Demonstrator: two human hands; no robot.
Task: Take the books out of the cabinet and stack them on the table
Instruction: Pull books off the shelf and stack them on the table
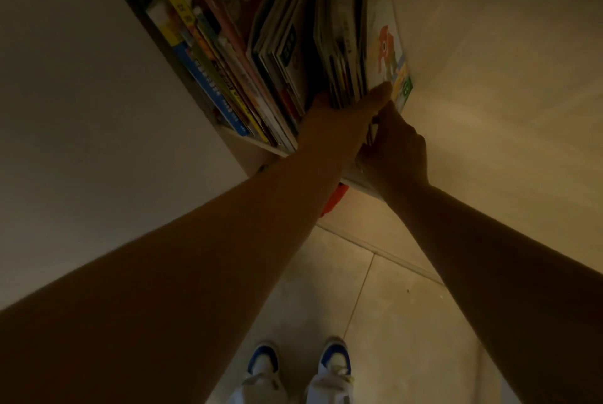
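- Stood before a pale cabinet (107, 110), seen steeply from above in dim, warm light; plain side panel filling the left of the view.
- Tiled floor (385, 305) below, pale, crossed by thin grout lines.
- Both bare forearms stretched forward and up from the bottom corners, meeting at the open shelf.
- Shelf packed with books (248, 44), thin picture books and magazines standing on edge, spines and lower edges facing out; blue and yellow spines at the left end, a red cover near the middle.
- Rightmost bundle of thin books (346, 54) leaning outward at the right end of the row, a white cover with an orange figure (386, 48) on its outer face.
- Left hand (342, 116) pushed against the lower edges of that bundle, thumb laid across the front up to the white cover; fingers hidden between the books, so cannot tell whether spread or pressed together.
- Right hand (396, 146) just beside and below the left, back of the hand toward the camera, fingers curled round the bottom right corner of the bundle at the shelf edge.
- Small orange object (332, 201) showing under the shelf between the two wrists; too dark to tell what.
- Two white shoes with blue trim (300, 367) at the bottom edge, toes pointing at the cabinet.
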